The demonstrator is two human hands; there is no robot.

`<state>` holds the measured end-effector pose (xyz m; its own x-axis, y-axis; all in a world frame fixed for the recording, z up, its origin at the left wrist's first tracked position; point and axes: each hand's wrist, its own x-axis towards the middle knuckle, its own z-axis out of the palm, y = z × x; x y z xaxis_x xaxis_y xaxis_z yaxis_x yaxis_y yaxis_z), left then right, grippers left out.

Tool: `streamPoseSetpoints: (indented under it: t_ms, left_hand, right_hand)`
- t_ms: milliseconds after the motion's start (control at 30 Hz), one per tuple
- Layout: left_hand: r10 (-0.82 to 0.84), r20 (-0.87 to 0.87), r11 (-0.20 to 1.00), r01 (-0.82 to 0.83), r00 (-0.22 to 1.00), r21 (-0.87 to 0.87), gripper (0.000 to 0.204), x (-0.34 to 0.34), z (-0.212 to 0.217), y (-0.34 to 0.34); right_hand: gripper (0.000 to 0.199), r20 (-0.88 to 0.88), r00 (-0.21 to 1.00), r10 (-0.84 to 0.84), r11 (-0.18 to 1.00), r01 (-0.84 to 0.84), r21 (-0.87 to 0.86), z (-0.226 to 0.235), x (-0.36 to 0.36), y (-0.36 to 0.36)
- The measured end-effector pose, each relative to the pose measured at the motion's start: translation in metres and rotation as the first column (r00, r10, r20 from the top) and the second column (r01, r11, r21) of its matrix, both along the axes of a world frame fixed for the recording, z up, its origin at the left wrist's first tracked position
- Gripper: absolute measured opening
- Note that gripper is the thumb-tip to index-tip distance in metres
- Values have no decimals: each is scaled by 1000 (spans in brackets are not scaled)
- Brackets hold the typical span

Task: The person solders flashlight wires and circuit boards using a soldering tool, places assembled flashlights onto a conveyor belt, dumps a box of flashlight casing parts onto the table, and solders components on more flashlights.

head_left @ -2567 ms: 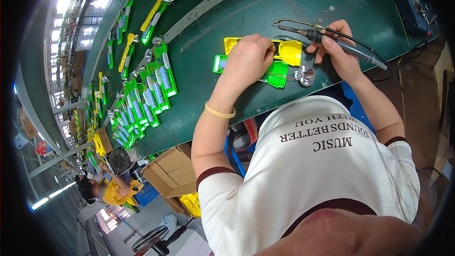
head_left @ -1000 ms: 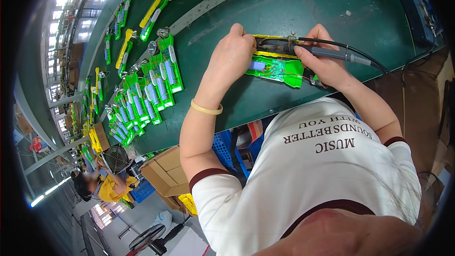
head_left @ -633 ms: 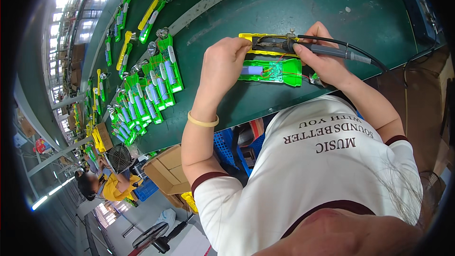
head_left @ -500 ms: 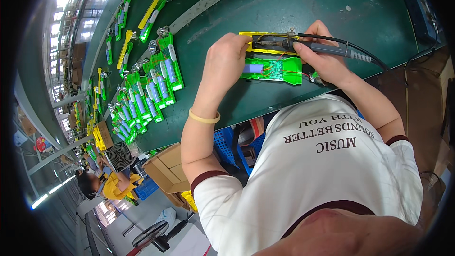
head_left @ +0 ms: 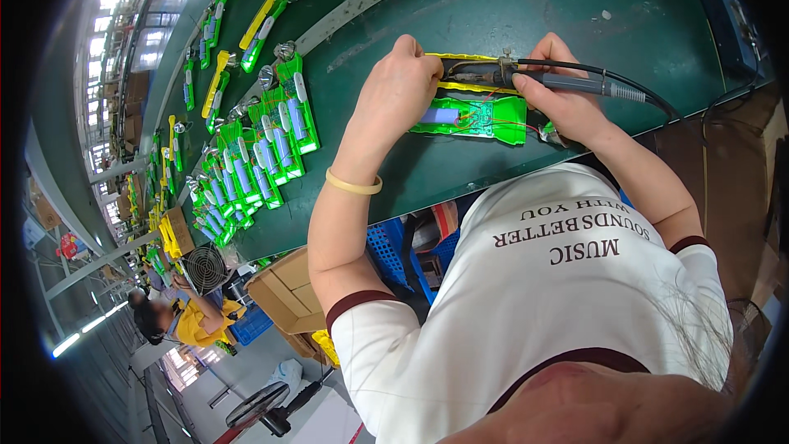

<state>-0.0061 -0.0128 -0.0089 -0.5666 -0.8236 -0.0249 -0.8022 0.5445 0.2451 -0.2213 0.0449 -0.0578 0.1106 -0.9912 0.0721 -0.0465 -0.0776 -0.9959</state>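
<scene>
My right hand (head_left: 567, 99) is closed around the grey handle of a soldering iron (head_left: 592, 86), whose metal front part lies over a yellow shell half (head_left: 485, 57). Bent over the left end of that yellow shell is my left hand (head_left: 401, 86), its fingers pinched together. Whatever sits between those fingertips is hidden behind the hand. Just nearer to me lies an opened green shell half (head_left: 511, 122) with a blue cell (head_left: 440, 116), a green circuit board (head_left: 482, 121) and thin red wires. A round shiny lamp head (head_left: 552, 133) rests at its right end, below my right hand.
Many green shells with blue cells (head_left: 281, 148) stand in a packed row on the left of the green table (head_left: 526, 8). Black cables (head_left: 657, 107) trail right from the iron. A cardboard box (head_left: 288, 292) sits below the table edge. Another person (head_left: 197, 321) works at far left.
My left hand has moved slightly up and right, now covering the yellow shell's left end. The green shell has shifted a little to the right. My right hand stays on the iron.
</scene>
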Motion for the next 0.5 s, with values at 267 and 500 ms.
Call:
streamPoseSetpoints:
  t_ms: [267,500]
  left_hand:
    - [-20,41,1000,20,999,-2,10,0,-4,-4]
    - [-14,69,1000,14,998,10,9,-3,-2,-4]
  right_hand:
    - [22,-107,994,0,998,-7,-64,-1,3,-3]
    - [30,-33,999,-20,999,21,25,-4,3,-4]
